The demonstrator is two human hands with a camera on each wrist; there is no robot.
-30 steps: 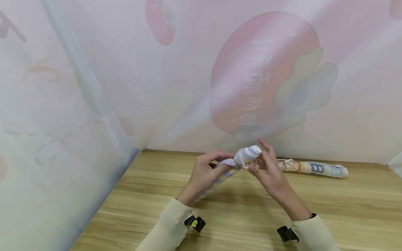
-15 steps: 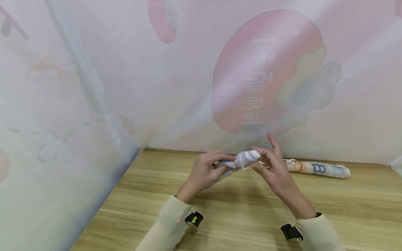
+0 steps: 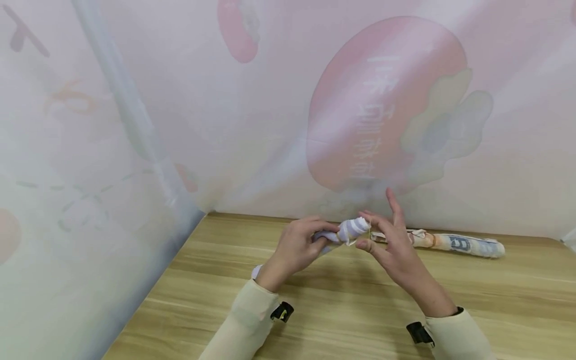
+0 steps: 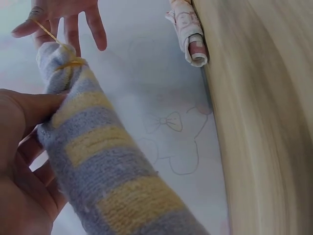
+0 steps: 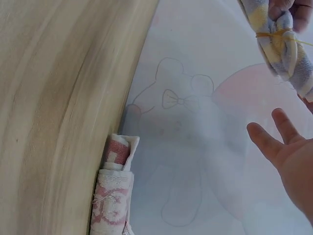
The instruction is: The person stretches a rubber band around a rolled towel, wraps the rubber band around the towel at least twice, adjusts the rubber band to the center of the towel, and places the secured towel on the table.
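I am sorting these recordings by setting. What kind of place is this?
Probably a small indoor work booth: a wooden table enclosed by printed cartoon curtains. Two hands bind a rolled towel with a rubber band; another rolled towel lies by the curtain.

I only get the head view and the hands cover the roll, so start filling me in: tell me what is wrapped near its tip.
Observer: A yellow rubber band circles the rolled towel near its tip; a strand runs to the right hand.
Operator: Give me the towel's pattern.
Observer: Grey-blue with yellow blocks, gripped by the left hand.
Operator: Describe the near end of the other roll.
Observer: The pink-and-white rolled towel lies at the table edge, its spiral end showing.
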